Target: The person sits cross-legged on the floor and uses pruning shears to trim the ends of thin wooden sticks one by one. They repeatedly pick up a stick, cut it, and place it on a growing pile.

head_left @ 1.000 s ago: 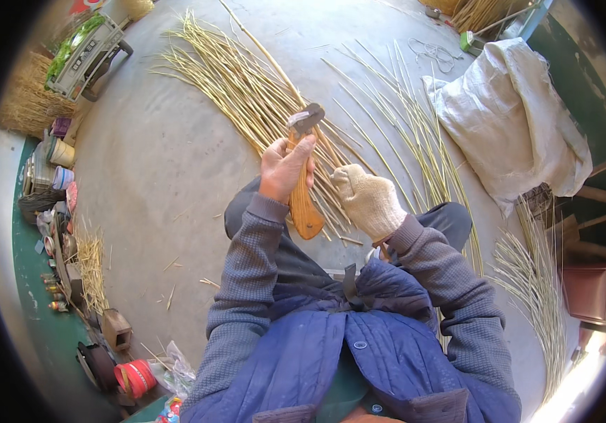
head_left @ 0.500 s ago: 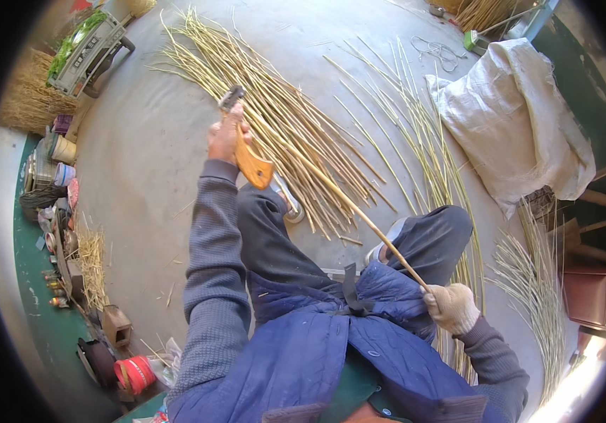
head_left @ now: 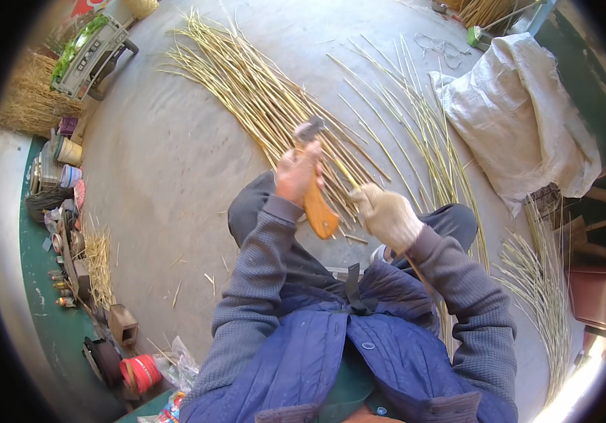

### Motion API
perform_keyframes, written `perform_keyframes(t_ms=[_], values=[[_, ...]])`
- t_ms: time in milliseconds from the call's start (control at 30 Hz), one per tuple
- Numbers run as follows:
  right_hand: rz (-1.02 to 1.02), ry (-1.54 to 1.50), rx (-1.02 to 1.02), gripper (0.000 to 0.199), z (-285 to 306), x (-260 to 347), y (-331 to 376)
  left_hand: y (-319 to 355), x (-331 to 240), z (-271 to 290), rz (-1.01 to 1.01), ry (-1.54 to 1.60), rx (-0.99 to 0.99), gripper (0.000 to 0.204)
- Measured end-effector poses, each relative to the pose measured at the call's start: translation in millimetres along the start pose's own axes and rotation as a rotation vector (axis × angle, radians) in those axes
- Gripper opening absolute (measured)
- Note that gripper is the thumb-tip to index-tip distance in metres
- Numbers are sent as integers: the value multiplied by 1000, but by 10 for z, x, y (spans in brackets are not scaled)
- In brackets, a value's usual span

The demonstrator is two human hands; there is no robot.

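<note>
My bare left hand (head_left: 297,175) is closed round a hand tool with a curved orange-brown wooden handle (head_left: 321,216) and a dark metal head (head_left: 309,129); what kind of tool it is I cannot make out. Close beside it, to the right, my right hand (head_left: 390,217) in a pale knitted glove grips a long thin stick (head_left: 347,175). The stick's lower part runs back under my right forearm. Beyond both hands a loose spread of yellow-brown sticks (head_left: 243,92) lies on the floor, its near ends between my feet.
Thinner green stems (head_left: 433,151) lie right of the sticks, and more pale stems (head_left: 539,303) at far right. A white woven sack (head_left: 521,120) sits at the right wall. Along the left wall are a red spool (head_left: 141,374), a wooden box (head_left: 123,324) and straw (head_left: 96,264).
My left hand with the tool has come nearer and to the right. My right hand has moved up and left along the stick's line, so the hands are now close together.
</note>
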State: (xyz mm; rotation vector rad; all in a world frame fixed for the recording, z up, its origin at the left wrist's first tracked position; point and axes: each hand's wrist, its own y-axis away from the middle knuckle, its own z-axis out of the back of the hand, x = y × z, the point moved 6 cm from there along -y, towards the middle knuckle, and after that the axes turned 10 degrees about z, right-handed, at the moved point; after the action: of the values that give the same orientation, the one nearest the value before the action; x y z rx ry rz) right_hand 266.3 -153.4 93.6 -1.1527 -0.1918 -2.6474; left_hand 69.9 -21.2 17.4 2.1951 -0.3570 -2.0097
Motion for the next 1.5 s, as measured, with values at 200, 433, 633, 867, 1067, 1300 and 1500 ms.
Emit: perform_keyframes(t_ms=[200, 433, 633, 867, 1067, 1300, 1500], values=[[301, 614, 86, 10, 34, -67, 1463, -312, -577, 925, 150, 128, -232, 29], [-267, -50, 67, 30, 282, -391, 2111, -345, -491, 736, 186, 128, -114, 28], [-417, -546, 133, 40, 122, -186, 576, 290, -111, -196, 247, 152, 67, 25], [77, 261, -71, 30, -135, -316, 517, 330, -5, -153, 340, 67, 107, 34], [160, 489, 79, 19, 118, -238, 2020, -565, -253, 1326, 176, 131, -300, 29], [-181, 164, 206, 18, 315, -430, 2825, -675, -326, 1517, 186, 106, -308, 29], [-431, -349, 199, 32, 276, -137, 1346, -25, -120, 226, 308, 156, -65, 28]])
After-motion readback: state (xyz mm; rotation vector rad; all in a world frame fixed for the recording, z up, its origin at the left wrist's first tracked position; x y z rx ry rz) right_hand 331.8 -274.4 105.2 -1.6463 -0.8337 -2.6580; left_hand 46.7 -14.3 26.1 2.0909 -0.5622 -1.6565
